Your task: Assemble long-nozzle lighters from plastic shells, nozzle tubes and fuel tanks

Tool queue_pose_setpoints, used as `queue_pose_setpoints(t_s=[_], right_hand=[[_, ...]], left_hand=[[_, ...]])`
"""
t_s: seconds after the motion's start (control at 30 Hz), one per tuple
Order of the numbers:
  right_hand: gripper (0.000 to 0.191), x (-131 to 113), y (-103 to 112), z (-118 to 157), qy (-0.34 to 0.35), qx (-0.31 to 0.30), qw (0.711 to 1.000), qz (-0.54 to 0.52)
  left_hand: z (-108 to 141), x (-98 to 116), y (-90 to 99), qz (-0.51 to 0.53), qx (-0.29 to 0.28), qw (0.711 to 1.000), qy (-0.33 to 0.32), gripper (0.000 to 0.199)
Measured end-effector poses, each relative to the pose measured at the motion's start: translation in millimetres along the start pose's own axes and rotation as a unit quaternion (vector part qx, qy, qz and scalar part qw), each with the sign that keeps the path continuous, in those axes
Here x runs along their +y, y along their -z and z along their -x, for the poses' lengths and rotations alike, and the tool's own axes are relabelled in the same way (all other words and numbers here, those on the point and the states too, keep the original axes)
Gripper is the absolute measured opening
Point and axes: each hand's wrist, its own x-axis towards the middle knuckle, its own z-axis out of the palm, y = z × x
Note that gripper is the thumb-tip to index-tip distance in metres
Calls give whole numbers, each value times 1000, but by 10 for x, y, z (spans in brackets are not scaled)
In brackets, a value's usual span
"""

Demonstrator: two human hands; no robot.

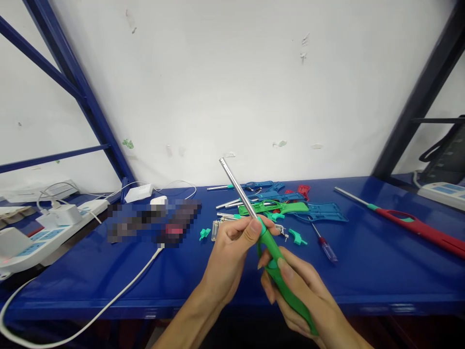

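Observation:
A green long-neck gas lighter [278, 269] with a silver metal tube is held between both hands, tilted up and to the left above the front of the table. My left hand [236, 245] pinches the collar where the tube meets the handle. Around the green handle wraps my right hand [301, 288], its fingers near the trigger opening. Behind them lie blue and green lighter casing halves [319, 211] with several metal tubes. Small turquoise triggers [298, 237] rest on the table beside a clear fuel tank [215, 230], which my left hand partly hides.
A screwdriver [327, 248] with a clear purple handle lies right of the parts. Farther right is a red lighter [417, 225]. On the left are a pixelated phone-like object [178, 225], a white cable [127, 286] and a power strip [39, 242]. The blue table [370, 271] meets a white wall.

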Motion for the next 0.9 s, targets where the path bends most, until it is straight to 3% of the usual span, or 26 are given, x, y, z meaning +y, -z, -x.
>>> queue_pose_setpoints(t_s=[0.23,0.37,0.5,0.6,0.67,0.8,0.83,0.9], right_hand=[[53,-35,-23,24,-35,21,999,-24],[50,-77,-24,-22,-67,49,996,-38],[52,-98,-13,-36,-41,7,994,-96],[62,-80,10,-8,-73,5,993,-90],[66,-63,44,-3,-90,46,994,-44],[65,-37,168,-61,-20,136,990,24],[67,-25,207,-84,-10,148,988,33],[73,12,284,-129,0,163,986,48]], left_hand=[[-19,-100,-33,20,-8,999,-35,37],[-97,-171,54,35,21,999,3,37],[-177,-153,177,43,60,997,22,43],[-201,-142,195,30,73,997,12,48],[-180,-170,143,12,82,996,15,48],[-44,-327,-62,-34,151,988,-17,43],[4,-379,-118,-50,147,988,-23,41],[103,-483,-219,-84,80,993,6,42]])
